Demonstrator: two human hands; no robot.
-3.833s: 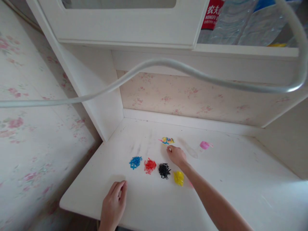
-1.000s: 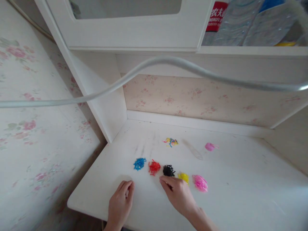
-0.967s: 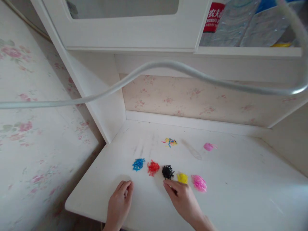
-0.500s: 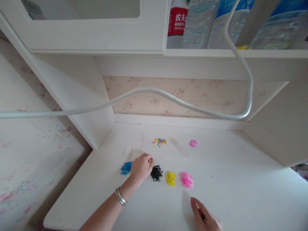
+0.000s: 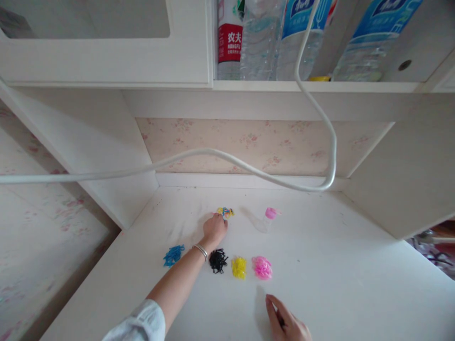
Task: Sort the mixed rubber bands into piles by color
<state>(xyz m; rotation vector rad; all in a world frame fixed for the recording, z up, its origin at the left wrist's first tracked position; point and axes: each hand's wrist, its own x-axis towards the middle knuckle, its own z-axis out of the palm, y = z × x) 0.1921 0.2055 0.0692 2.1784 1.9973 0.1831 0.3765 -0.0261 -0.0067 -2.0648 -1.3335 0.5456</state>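
Observation:
My left hand (image 5: 215,230) reaches to the back of the white table (image 5: 337,293), fingers bent and closed at the near edge of a small mixed-colour pile of rubber bands (image 5: 226,211). Whatever its fingertips hold is hidden. Below that wrist lies a heap of black rubber bands (image 5: 218,261), with blue rubber bands (image 5: 173,255) on its left. Yellow rubber bands (image 5: 239,268) and pink rubber bands (image 5: 262,268) form heaps to its right. My right hand (image 5: 287,322) is near the front, thumb and forefinger pressed together; anything between them is too small to make out.
A clear small bottle with a pink cap (image 5: 270,213) stands at the back. A white cable (image 5: 241,163) hangs across the view. Overhead, a shelf (image 5: 256,86) bears several water bottles (image 5: 261,42). White side panels (image 5: 401,175) bound the table's back.
My left hand has moved forward from beside the black heap to the mixed pile, uncovering the blue heap. My right hand keeps its pinch near the front. The camera view has shifted.

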